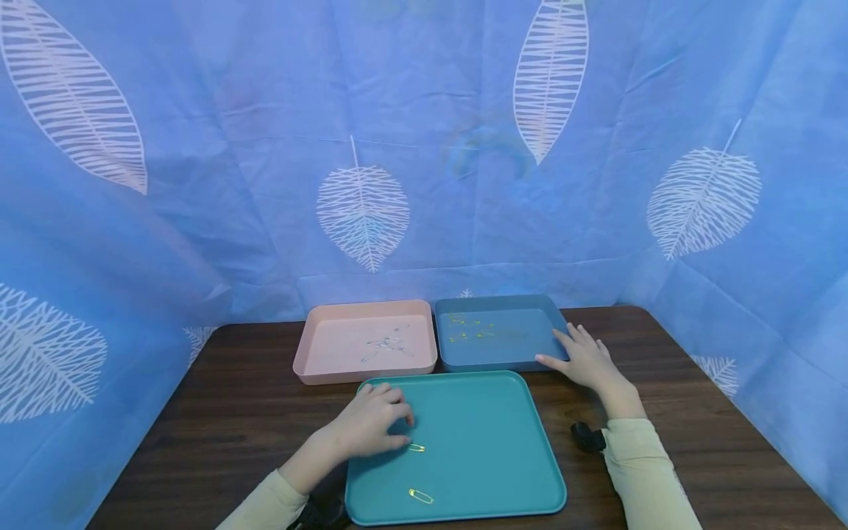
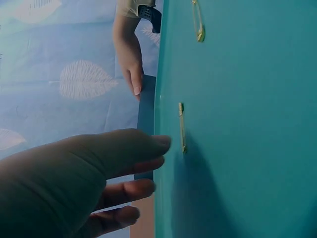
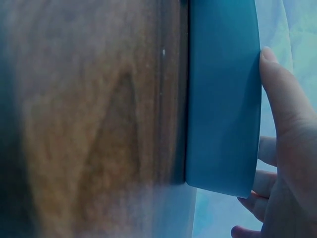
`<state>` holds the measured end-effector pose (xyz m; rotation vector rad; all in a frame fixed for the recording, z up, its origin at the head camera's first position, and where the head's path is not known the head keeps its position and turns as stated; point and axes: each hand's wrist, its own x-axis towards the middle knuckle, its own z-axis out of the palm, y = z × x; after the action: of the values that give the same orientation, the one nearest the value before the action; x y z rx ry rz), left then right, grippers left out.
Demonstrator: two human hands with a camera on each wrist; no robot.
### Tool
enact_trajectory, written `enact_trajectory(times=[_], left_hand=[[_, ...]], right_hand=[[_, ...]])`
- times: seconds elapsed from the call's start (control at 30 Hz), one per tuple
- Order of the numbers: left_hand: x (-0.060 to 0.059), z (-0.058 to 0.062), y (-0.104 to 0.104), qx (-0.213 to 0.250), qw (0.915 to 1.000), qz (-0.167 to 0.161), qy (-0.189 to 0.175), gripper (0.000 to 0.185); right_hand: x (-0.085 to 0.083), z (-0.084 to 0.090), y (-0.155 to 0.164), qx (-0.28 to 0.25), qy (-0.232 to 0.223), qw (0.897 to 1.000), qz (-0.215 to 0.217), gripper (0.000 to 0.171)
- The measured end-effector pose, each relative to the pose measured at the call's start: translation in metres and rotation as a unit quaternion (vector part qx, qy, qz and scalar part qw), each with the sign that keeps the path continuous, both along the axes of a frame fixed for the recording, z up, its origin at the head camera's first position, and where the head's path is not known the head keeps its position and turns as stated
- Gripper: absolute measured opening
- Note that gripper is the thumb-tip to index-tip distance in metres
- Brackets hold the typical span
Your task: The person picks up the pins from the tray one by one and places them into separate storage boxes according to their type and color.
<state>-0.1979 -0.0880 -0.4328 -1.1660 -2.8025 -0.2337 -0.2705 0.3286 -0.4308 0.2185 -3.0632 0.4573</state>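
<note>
Lower centre: teal tray [image 1: 490, 442], two gold safety pins, left hand [image 1: 371, 427] fingers curled beside upper pin [image 1: 417, 447], nothing gripped; lower pin [image 1: 420, 496] apart; right hand [image 1: 583, 358] flat on blue tray [image 1: 497, 357] corner; pink tray [image 1: 366, 368] left

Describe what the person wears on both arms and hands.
Both hands are bare: the left hand and the right hand wear no gloves or rings that show. Each arm has a pale yellow-cream long sleeve ending at the wrist. A small black wrist device sits at the right cuff.
</note>
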Motion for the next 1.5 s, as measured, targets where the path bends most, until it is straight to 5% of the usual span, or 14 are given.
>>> enact_trajectory(times=[0.6,1.5], left_hand=[[0.0052,-0.0006,0.0023,0.000,0.9974,-0.013,-0.071,0.013],[0.0027,0.0004,0.0045,0.001,0.9975,-0.027,-0.065,0.022]], right_hand=[[-0.0003,-0.0008,-0.0021,-0.003,-0.004,1.000,0.003,0.091],[0.0015,0.0027,-0.0017,-0.012,-0.010,1.000,0.001,0.090]])
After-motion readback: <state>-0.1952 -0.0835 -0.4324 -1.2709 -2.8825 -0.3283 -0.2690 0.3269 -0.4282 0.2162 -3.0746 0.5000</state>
